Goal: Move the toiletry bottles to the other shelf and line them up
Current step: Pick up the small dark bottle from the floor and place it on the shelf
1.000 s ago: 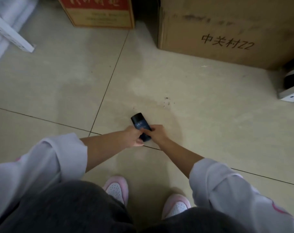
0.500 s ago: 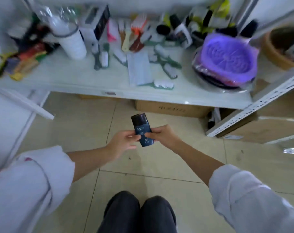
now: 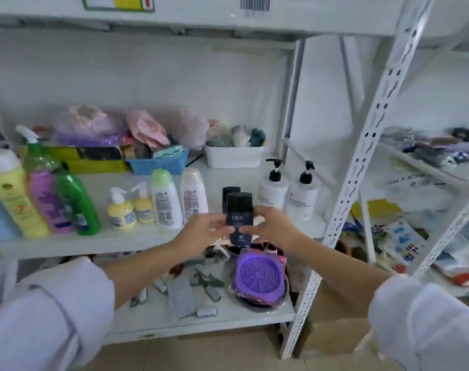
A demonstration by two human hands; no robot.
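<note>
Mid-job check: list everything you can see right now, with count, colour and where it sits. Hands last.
dark bottle: 1, navy with black cap, held in front of the middle shelf
second dark bottle: 1, black cap, standing on the middle shelf behind the held one
pump bottles: 2, white with black pumps, middle shelf right
capped bottles: 2, white, middle shelf centre
small pump bottles: 2, yellow, left of those
tall bottles: about 4, yellow, purple, green, far left
basket: 1, blue, shelf back
tub: 1, white, shelf back
round mat: 1, purple, lower shelf
left hand: grips the dark bottle
right hand: grips the dark bottle
</note>
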